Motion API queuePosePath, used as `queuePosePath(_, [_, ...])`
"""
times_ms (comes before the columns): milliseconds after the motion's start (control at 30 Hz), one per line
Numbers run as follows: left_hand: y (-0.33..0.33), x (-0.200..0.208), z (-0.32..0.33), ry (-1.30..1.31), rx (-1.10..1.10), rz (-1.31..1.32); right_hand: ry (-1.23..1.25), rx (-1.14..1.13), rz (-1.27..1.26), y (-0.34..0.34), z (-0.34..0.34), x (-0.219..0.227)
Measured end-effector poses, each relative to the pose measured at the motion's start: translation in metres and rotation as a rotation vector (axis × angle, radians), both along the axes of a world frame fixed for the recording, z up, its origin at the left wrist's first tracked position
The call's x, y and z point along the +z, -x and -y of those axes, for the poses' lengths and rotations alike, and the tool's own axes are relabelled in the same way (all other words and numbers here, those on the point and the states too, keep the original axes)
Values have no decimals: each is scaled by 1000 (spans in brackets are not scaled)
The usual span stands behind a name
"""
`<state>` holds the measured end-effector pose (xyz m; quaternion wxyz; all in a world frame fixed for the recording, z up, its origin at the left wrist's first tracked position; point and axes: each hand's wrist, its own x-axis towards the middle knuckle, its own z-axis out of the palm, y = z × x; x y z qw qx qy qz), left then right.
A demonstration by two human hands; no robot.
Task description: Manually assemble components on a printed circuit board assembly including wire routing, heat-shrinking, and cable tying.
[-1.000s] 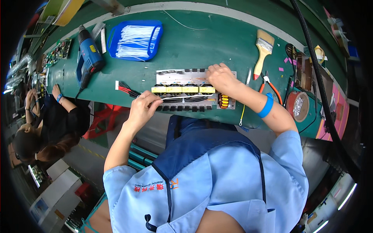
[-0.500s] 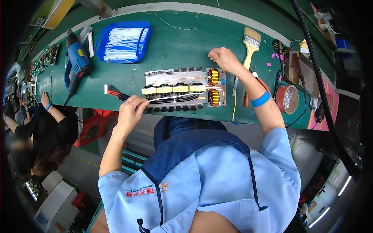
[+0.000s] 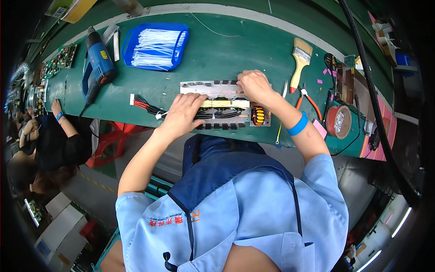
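Note:
A long circuit board point(image 3: 235, 121) lies on the green bench in front of me. It carries a row of yellow-wrapped transformers point(image 3: 226, 104), black parts along both long edges and a copper-wound ring coil point(image 3: 258, 116) at its right end. My left hand point(image 3: 182, 113) rests across the board's left part, fingers spread and thumb apart over the black wires. At the far right edge, my right hand point(image 3: 254, 85) has its bent fingers on the board; its fingertips are partly hidden. A red-and-black cable bundle point(image 3: 144, 105) runs out left, with a white tie point(image 3: 158, 116) beside my left wrist.
A blue tray point(image 3: 127, 54) of white cable ties and a blue heat gun point(image 3: 100, 63) lie far left. To the right are a brush point(image 3: 299, 65), orange-handled cutters point(image 3: 312, 103) and a tape roll point(image 3: 339, 121). Another person point(image 3: 59, 145) works at the left.
My right hand has come down from above the bench onto the board's far right edge. My left hand has moved from pinching a white strip to lying over the board.

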<state>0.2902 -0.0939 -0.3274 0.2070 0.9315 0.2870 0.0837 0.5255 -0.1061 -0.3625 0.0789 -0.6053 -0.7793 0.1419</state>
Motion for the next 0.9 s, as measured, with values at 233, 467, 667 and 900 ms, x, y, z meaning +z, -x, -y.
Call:
queuePosePath(233, [-6,-19,-2,-154,-36,-58,-80,-16,97,4,1,-4])
queuePosePath(467, [-11,-15,-1,-55,-36,-71,19,-115,-81,-11,6,15])
queuePosePath(667, [-53,-7,18,-71,-95,26,-97,-407,-453,-67,43,46])
queuePosePath(900, [-64,-27,18,-89,-25,-74,138,-233,-360,-69,108,32])
